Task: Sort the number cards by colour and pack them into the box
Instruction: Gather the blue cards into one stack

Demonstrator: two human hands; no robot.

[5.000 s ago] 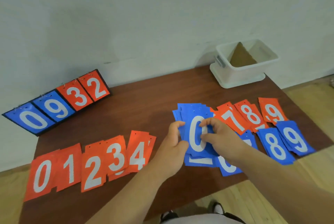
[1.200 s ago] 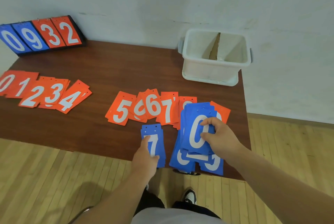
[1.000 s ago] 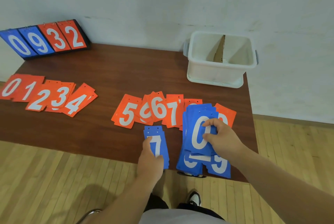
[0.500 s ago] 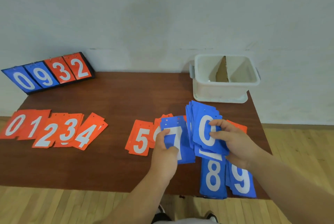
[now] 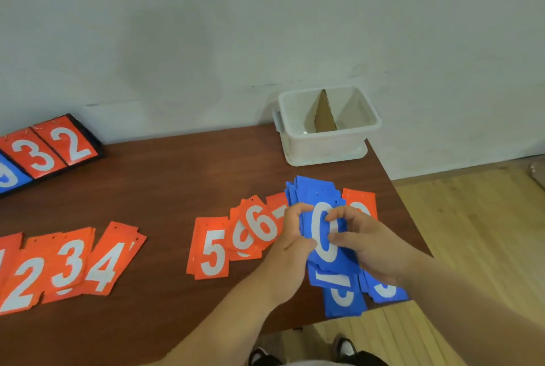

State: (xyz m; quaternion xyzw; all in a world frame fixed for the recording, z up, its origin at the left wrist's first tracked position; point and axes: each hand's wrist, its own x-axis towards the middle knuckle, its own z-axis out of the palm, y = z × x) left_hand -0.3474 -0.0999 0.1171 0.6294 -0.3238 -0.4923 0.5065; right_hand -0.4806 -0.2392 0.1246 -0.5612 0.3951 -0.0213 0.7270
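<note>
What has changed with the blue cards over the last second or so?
The left hand carried the blue 7 cards right, onto the blue stack that the right hand grips; both hands now hold it. The orange cards and white box stayed put.

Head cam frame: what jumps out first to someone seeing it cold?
Both hands, left hand and right hand, grip a thick stack of blue number cards with a white 0 on top, near the right front of the dark brown wooden table. Orange number cards showing 5, 6 and 7 fan out just left of it. The white plastic box with a cardboard divider stands at the far right corner, with no cards visible inside.
</note>
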